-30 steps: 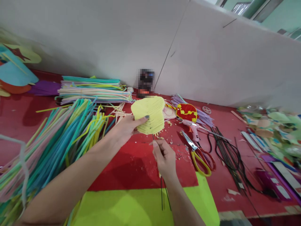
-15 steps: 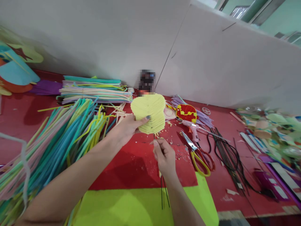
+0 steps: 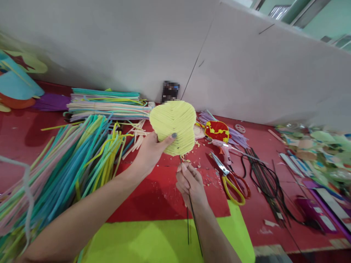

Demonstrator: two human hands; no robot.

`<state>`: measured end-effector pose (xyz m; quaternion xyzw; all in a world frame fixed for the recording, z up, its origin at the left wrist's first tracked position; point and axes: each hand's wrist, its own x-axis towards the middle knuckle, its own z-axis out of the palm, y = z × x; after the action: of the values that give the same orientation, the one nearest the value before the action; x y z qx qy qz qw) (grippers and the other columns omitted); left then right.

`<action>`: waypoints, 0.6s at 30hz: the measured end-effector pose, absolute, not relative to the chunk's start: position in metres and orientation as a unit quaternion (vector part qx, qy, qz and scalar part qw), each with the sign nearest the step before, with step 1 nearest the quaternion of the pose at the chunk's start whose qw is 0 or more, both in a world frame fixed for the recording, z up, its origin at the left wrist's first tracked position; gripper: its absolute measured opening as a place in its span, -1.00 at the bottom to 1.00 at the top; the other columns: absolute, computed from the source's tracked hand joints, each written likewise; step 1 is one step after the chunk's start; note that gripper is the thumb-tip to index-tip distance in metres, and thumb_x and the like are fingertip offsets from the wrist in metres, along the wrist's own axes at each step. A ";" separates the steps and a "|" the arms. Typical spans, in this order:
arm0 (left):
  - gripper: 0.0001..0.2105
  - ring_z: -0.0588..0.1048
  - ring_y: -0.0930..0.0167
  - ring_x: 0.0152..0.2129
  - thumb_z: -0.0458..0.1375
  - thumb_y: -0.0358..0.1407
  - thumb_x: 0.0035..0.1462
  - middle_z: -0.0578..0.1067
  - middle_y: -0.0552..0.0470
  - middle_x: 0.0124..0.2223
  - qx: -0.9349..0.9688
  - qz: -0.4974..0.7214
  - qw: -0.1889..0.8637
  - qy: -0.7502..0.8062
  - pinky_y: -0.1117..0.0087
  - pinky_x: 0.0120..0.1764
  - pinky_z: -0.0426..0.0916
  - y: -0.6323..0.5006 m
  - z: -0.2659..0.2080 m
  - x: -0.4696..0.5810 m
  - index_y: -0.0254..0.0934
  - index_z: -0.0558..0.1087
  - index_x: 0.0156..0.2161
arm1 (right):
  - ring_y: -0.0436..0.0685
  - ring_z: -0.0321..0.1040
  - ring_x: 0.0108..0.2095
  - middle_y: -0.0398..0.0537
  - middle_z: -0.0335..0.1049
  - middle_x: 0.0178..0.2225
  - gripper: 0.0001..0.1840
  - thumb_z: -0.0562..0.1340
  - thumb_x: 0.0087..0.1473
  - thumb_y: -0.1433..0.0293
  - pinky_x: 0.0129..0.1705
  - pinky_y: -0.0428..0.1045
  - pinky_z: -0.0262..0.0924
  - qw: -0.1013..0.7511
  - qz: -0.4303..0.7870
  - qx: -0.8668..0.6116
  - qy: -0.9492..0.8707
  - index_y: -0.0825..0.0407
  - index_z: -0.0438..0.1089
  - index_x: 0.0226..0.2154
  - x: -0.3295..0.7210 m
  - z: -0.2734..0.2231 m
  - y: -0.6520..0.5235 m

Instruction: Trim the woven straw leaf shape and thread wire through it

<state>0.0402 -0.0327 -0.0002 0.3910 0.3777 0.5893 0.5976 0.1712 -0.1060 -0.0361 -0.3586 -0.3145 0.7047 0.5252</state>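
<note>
This is a craft workshop, a bench set up for making decorations by hand. A red-covered table (image 3: 24, 131) runs along a plain grey partition wall (image 3: 109, 44), with heaps of coloured pipe cleaners (image 3: 68, 160) on the left and a neat stack of them (image 3: 109, 104) at the far side. To the right lie yellow-handled scissors (image 3: 231, 180), a pink glue gun (image 3: 225, 150), black wires (image 3: 263, 175) and paper cut-outs (image 3: 320, 146), with trimmings scattered about.

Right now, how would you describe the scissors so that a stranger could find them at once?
Start at the red table and look just right of the right hand. The scissors lie flat there, below the pink glue gun. Only they have one yellow and one red handle loop.
</note>
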 end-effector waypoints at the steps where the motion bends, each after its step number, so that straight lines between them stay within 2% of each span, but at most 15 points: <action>1: -0.63 0.48 0.25 -0.14 0.31 -0.19 -0.13 0.55 -0.07 -0.12 0.398 0.590 0.590 0.381 0.28 -0.06 0.36 -0.033 0.000 0.041 -0.29 0.51 -0.17 | -0.20 -0.33 -0.78 -0.40 -0.12 -0.77 -0.78 0.21 0.10 0.24 -0.75 -0.23 -0.31 0.528 0.699 -0.362 -0.319 0.06 0.33 -0.45 0.172 -0.036 -0.106; 7: -0.66 0.50 0.27 -0.18 0.31 -0.22 -0.12 0.55 -0.07 -0.12 0.393 0.574 0.607 0.385 0.28 -0.08 0.37 -0.037 0.004 0.042 -0.30 0.51 -0.18 | -0.16 -0.25 -0.75 -0.38 -0.11 -0.75 -0.75 0.17 0.12 0.22 -0.70 -0.19 -0.25 0.537 0.600 -0.430 -0.408 0.05 0.32 -0.43 0.177 -0.039 -0.106; 14: -0.66 0.50 0.25 -0.17 0.31 -0.24 -0.11 0.54 -0.09 -0.11 0.373 0.559 0.644 0.365 0.26 -0.09 0.38 -0.036 0.002 0.042 -0.29 0.50 -0.17 | -0.07 -0.02 -0.64 -0.25 0.05 -0.66 -0.80 0.11 0.17 0.29 -0.59 -0.12 -0.14 0.452 0.316 -0.550 -0.627 0.05 0.36 -0.36 0.189 -0.035 -0.107; 18: -0.65 0.51 0.23 -0.17 0.33 -0.25 -0.15 0.55 -0.10 -0.13 0.359 0.559 0.647 0.374 0.23 -0.09 0.39 -0.036 0.002 0.042 -0.30 0.51 -0.18 | -0.06 0.03 -0.61 -0.20 0.15 -0.62 -0.80 0.10 0.17 0.32 -0.56 -0.11 -0.10 0.438 0.252 -0.552 -0.663 0.06 0.36 -0.38 0.191 -0.036 -0.107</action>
<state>0.0423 -0.0362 0.0022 0.3589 0.3744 0.5587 0.6472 0.1913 -0.1065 -0.0361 -0.5521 -0.6633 0.2519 0.4379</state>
